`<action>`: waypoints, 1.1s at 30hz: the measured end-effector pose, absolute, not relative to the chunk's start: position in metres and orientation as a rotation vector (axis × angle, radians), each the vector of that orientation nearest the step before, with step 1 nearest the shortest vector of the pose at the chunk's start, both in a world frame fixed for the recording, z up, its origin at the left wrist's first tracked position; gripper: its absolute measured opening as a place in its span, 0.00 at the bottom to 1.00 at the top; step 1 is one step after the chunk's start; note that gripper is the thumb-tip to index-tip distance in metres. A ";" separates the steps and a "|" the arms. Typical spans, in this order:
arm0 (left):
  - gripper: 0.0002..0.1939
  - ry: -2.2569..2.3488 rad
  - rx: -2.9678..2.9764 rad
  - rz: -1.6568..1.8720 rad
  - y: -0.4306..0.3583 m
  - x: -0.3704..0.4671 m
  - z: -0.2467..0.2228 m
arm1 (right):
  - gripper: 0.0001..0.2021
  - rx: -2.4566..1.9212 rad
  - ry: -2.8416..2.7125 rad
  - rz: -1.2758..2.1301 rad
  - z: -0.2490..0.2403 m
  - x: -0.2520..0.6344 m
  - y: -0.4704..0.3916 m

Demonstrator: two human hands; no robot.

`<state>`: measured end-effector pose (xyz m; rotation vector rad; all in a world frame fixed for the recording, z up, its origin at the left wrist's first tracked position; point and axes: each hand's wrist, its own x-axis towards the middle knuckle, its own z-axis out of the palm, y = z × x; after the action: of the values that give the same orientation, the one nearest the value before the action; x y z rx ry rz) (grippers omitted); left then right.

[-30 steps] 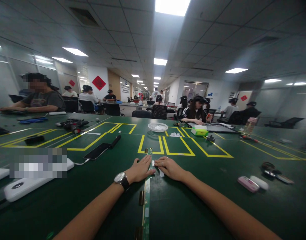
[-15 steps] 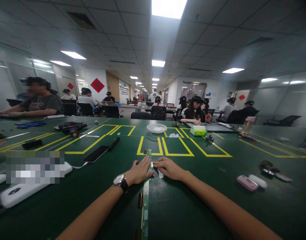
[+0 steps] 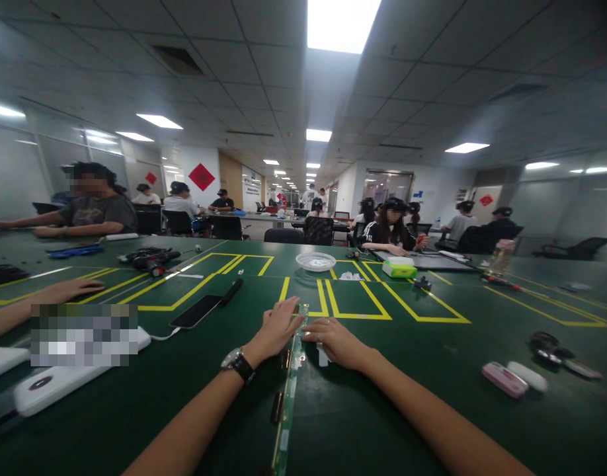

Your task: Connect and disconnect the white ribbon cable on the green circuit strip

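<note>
A long, narrow green circuit board [image 3: 286, 416] lies lengthwise on the dark green table, with brown flexible tabs along its left edge. My left hand [image 3: 278, 328], a watch on its wrist, rests at the left side of the board's far end, fingers stretched forward. On the other side, my right hand [image 3: 336, 340] touches the board's right edge with its fingers together; whether anything small is between them is hidden. A small white piece [image 3: 323, 356] hangs or lies just under the right fingers.
A white power strip [image 3: 80, 373], a phone [image 3: 197, 312] and another person's hand [image 3: 73, 289] are at the left. A white basket [image 3: 316, 262] and green tissue pack [image 3: 399, 267] stand ahead. Right: a pink case [image 3: 504, 379] and keys [image 3: 561, 354].
My left hand has moved forward along the board, uncovering more of it below. The view has shifted slightly. Another person's hand has reached further in at the left.
</note>
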<state>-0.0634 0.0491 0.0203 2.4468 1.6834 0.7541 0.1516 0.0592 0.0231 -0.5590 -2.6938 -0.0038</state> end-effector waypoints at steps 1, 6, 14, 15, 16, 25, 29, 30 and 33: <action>0.28 1.707 2.432 0.812 0.049 -0.064 0.021 | 0.24 -0.517 -2.715 0.024 0.023 0.150 0.059; 0.25 1.692 2.502 0.843 0.046 -0.064 0.017 | 0.24 -0.690 -2.751 0.028 0.022 0.161 0.074; 0.26 1.713 2.567 0.760 0.041 -0.064 0.019 | 0.20 -1.610 -2.319 -0.231 0.014 0.266 0.117; 0.26 1.702 2.585 0.750 0.040 -0.063 0.019 | 0.20 -1.786 -2.212 -0.263 0.013 0.277 0.120; 0.26 1.687 2.607 0.741 0.039 -0.062 0.019 | 0.20 -1.895 -2.149 -0.280 0.011 0.285 0.123; 0.24 1.570 2.695 0.675 0.032 -0.053 0.014 | 0.23 -2.135 -2.108 -0.256 -0.002 0.292 0.133; 0.24 1.559 2.684 0.626 0.032 -0.054 0.014 | 0.26 -2.190 -2.146 -0.154 -0.007 0.294 0.135; 0.25 1.560 2.682 0.615 0.032 -0.054 0.014 | 0.27 -2.191 -2.156 -0.135 -0.007 0.295 0.135; 0.25 1.557 2.685 0.612 0.032 -0.055 0.015 | 0.27 -2.148 -2.191 -0.120 -0.003 0.297 0.134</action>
<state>-0.0554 0.0315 0.0152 2.6846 1.5575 0.6124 0.2970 0.1343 -0.0034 -2.1480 -2.1905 -0.1199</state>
